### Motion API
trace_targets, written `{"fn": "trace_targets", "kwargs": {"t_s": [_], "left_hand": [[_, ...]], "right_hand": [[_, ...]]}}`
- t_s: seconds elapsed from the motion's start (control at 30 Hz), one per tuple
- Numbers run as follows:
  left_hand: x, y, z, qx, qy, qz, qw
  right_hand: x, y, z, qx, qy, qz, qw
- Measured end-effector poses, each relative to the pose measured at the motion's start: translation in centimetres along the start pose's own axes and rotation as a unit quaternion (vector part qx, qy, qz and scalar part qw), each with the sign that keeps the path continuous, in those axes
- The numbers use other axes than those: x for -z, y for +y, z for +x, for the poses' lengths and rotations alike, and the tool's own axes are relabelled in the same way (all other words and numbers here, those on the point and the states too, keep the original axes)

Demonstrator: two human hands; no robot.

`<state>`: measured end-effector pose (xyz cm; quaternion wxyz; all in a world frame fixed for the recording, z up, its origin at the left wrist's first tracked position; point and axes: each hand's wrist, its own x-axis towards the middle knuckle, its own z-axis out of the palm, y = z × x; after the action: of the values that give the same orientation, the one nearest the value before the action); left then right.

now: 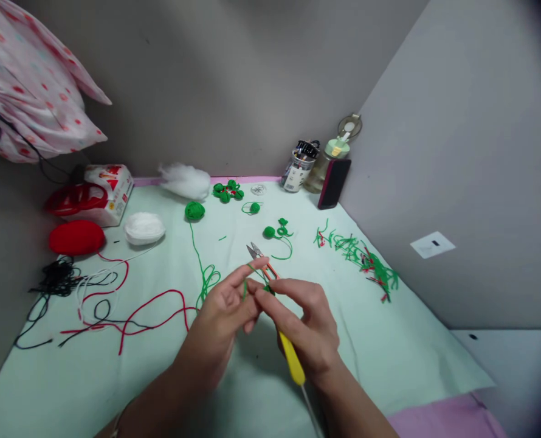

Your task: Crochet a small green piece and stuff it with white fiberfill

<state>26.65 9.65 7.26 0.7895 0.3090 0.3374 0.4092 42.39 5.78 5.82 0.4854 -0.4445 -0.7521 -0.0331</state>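
L hand (229, 307) up close, fingers curled, index stuck out, green yarn (245, 291) looped across the fingers. R hand (309, 325) closed round a yellow-handled tool (291, 359), metal shaft poking out the near end; working tip hidden, can't tell. Fingertips of both hands meet at a tiny green piece (267, 289), pinched btwn them, mostly covered, mid-counter (70, 389). Just beyond: orange-handled scissors (270, 269), blades pointing away, partly behind the fingers.

Further out, a small green ball (269, 232) w/ a trailing tail, a 2nd small green ball (254, 208), then a green-and-red cluster (228, 191) near the wall, white fluff (186, 181) beside it. Green yarn ball (194, 211) in front of the fluff, strand running down twd the L hand.

L side: white skein (144, 228), red skein (76, 237), black yarn (58, 280) in a tangle, loose red strands. R side: heap of green/red scraps (373, 267); phone (334, 184) propped upright against a bottle (317, 177), pen cup (294, 174) next to it.
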Motion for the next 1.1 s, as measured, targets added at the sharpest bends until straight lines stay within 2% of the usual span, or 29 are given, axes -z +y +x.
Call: {"fn": "trace_targets", "kwargs": {"t_s": [0.07, 0.13, 0.2, 0.23, 0.33, 0.43, 0.5, 0.57, 0.63, 0.67, 0.77, 0.87, 0.93, 1.03, 1.1], "left_hand": [[0.2, 0.2, 0.1, 0.045, -0.033, -0.06, 0.997], [0.4, 0.4, 0.1, 0.04, -0.038, -0.075, 0.996], [0.5, 0.5, 0.0, 0.012, -0.031, -0.049, 0.998], [0.5, 0.4, 0.0, 0.0, -0.028, -0.028, 0.999], [0.4, -0.1, -0.1, -0.026, -0.021, 0.027, 0.999], [0.2, -0.6, -0.1, -0.042, 0.006, 0.025, 0.999], [0.0, -0.7, -0.1, -0.023, 0.014, -0.014, 1.0], [0.0, -0.6, 0.0, 0.024, 0.001, -0.067, 0.997], [0.0, -0.3, 0.1, 0.059, -0.019, -0.102, 0.993], [0.0, -0.1, 0.1, 0.06, -0.023, -0.107, 0.992], [0.1, 0.1, 0.1, 0.014, -0.015, -0.063, 0.998], [0.1, -0.1, -0.1, -0.025, -0.027, 0.009, 0.999], [0.2, -0.2, -0.1, -0.033, -0.04, 0.037, 0.998], [0.3, -0.2, -0.1, -0.036, -0.036, 0.06, 0.997], [0.4, 0.0, -0.1, -0.035, -0.019, 0.068, 0.997]], "right_hand": [[0.0, 0.2, 0.2, -0.058, 0.05, 0.103, 0.992], [-0.1, 0.6, 0.6, -0.142, 0.101, 0.242, 0.955], [-0.3, 0.8, 1.0, -0.194, 0.106, 0.328, 0.919], [-0.4, 0.9, 1.2, -0.204, 0.092, 0.339, 0.914], [-0.8, 0.6, 1.3, -0.203, 0.063, 0.311, 0.926], [-0.8, 0.2, 0.5, -0.157, 0.052, 0.225, 0.96], [-0.7, 0.1, 0.0, -0.101, 0.038, 0.141, 0.984], [-0.4, 0.2, -0.2, -0.082, 0.044, 0.12, 0.988], [-0.3, 0.4, 0.0, -0.131, 0.083, 0.196, 0.968], [-0.2, 0.6, 0.2, -0.168, 0.102, 0.255, 0.947], [-0.5, 0.9, 0.8, -0.247, 0.102, 0.398, 0.878], [-0.8, 0.9, 0.9, -0.272, 0.066, 0.401, 0.872], [-0.9, 1.0, 0.9, -0.295, 0.075, 0.394, 0.867], [-0.8, 1.2, 1.1, -0.333, 0.093, 0.435, 0.831], [-0.6, 1.2, 1.3, -0.342, 0.092, 0.452, 0.819]]}}
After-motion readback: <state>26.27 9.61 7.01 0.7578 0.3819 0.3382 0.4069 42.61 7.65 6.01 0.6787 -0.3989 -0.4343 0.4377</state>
